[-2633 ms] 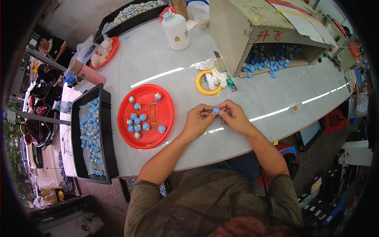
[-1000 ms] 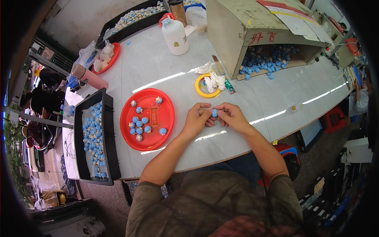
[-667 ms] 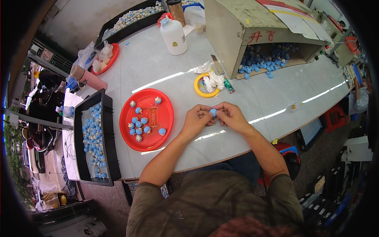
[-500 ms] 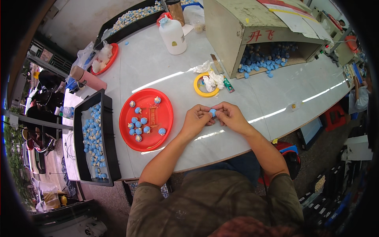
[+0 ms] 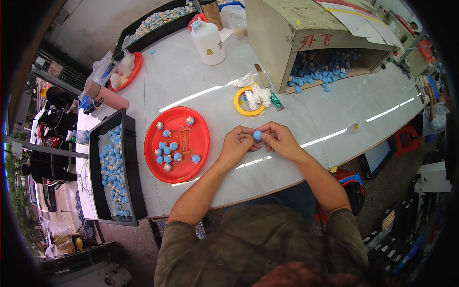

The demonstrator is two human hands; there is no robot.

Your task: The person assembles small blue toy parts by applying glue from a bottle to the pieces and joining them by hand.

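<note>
Pinching a small blue ball (image 5: 257, 135) from both sides, the person's two bare hands met just above the pale grey table (image 5: 344, 110), close to its near edge. The left hand (image 5: 237, 145) had its thumb and forefinger closed against one side of the ball, its other fingers curled beneath. The right hand (image 5: 281, 141) gripped the opposite side between thumb and forefinger, so the ball sat squarely between the fingertips. From where I stood, its underside was hidden.

Just left of the hands lay a round red plate (image 5: 202, 138) carrying about a dozen blue balls with pale tips, most of them clustered toward its left half. Beside the plate, farther left, stood a long black tray (image 5: 128, 162) holding many more of the same sort on a pale liner. Beyond the hands, a yellow tape ring (image 5: 246, 113) lay flat with crumpled white tissue (image 5: 260, 94) partly over it, and a small green packet (image 5: 276, 101) sat next to that. Farther back stood a white bottle (image 5: 209, 48), and to its right a big drab box (image 5: 267, 48), whose open front spilled blue pieces (image 5: 318, 71) onto the tabletop.
</note>
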